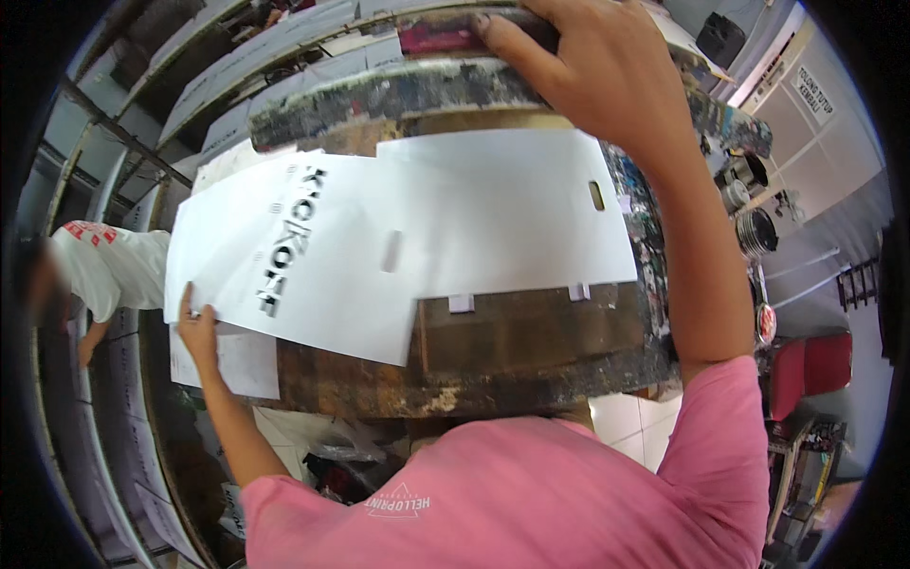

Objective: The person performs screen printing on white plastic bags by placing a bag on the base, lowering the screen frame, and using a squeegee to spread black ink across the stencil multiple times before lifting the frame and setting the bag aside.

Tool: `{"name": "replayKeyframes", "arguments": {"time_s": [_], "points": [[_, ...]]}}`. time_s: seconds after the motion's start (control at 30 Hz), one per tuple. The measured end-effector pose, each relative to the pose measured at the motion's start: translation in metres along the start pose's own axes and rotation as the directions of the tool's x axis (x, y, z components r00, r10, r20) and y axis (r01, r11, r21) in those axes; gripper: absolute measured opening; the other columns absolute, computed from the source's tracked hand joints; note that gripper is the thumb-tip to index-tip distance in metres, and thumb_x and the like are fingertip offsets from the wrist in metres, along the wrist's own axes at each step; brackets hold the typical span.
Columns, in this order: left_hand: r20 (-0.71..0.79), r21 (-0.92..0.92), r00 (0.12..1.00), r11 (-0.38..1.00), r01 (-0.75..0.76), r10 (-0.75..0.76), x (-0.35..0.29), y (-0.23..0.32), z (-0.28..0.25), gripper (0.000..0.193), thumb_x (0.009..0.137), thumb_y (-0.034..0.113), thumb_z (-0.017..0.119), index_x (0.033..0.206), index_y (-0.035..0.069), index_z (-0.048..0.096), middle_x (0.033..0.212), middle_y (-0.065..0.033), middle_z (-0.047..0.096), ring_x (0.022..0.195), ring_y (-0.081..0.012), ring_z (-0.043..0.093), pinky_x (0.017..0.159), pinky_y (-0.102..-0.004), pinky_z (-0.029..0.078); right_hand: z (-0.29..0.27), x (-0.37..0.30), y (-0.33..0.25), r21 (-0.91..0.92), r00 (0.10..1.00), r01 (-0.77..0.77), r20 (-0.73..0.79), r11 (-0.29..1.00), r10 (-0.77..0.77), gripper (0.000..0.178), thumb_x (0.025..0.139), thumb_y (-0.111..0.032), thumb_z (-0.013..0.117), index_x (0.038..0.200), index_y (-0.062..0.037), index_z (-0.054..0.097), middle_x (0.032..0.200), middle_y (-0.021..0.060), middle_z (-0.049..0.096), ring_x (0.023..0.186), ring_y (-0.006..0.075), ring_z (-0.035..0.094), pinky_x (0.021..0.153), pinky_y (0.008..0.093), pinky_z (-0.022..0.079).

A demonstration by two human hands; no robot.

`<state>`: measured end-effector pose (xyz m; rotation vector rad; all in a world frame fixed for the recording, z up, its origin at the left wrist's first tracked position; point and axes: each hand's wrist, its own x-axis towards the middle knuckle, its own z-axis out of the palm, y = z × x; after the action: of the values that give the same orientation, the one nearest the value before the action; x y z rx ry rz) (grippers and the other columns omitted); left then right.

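A large white cut-out sheet (512, 218) with black block lettering on its left part and a small slot near its right edge lies over the work table. My left hand (198, 332) grips its lower left edge, fingers on top. At the far side, my right hand (607, 71) reaches over a thick paint-stained frame (441, 34). Its thumb lies on the frame, while the other fingers are partly cut off by the picture's top edge. Another stained bar (379, 100) runs just below. Two small pale tabs (461, 303) sit along the sheet's lower right edge.
The worn, paint-marked table (341, 375) has a brown board (531, 334) on it. Racks with white sheets (227, 85) stand behind and at left, where a person in a white shirt (118, 261) bends. Cans (754, 232) and a red chair (806, 375) are at right.
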<state>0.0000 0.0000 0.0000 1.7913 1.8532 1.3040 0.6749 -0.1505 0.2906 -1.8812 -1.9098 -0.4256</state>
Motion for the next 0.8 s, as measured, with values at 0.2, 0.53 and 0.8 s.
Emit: {"name": "replayKeyframes", "arguments": {"time_s": [0.2,0.53,0.8], "points": [[-0.239,0.68,0.924,0.731,-0.061,0.3,0.025,0.029,0.03,0.083,0.093,0.019,0.076,0.166,0.007,0.039,0.134,-0.0217,0.068,0.109,-0.0229,0.064,0.095,-0.0361,0.051,-0.006,0.012,0.003,0.038,0.995,-0.018,-0.095,0.999,0.022,0.053,0.102,-0.052,0.053,0.085,-0.0038,0.068,0.073,0.0113,0.067,0.067,0.0247,0.059,0.073,0.0427,0.049],[0.658,-0.689,0.705,-0.165,0.706,0.265,-0.237,0.338,0.15,0.113,0.092,0.077,0.065,0.158,-0.006,0.028,0.155,-0.0301,0.048,0.15,-0.0433,0.045,0.128,-0.0632,0.033,0.066,-0.113,0.017,0.031,0.948,0.276,0.158,0.961,-0.277,0.053,0.095,-0.035,0.072,0.13,0.0032,0.061,0.115,0.0215,0.063,0.103,0.0396,0.065,0.092,0.0521,0.05],[0.915,-0.374,0.376,0.044,0.926,-0.147,-0.295,0.268,0.183,0.111,0.101,0.085,0.037,0.159,-0.009,0.026,0.149,-0.0299,0.052,0.143,-0.043,0.053,0.123,-0.0531,0.043,0.241,-0.099,0.089,0.3,0.942,0.077,0.29,0.951,-0.168,0.037,0.093,-0.019,0.075,0.129,-0.0124,0.071,0.111,0.0159,0.075,0.101,0.0396,0.068,0.087,0.0518,0.055]]}}
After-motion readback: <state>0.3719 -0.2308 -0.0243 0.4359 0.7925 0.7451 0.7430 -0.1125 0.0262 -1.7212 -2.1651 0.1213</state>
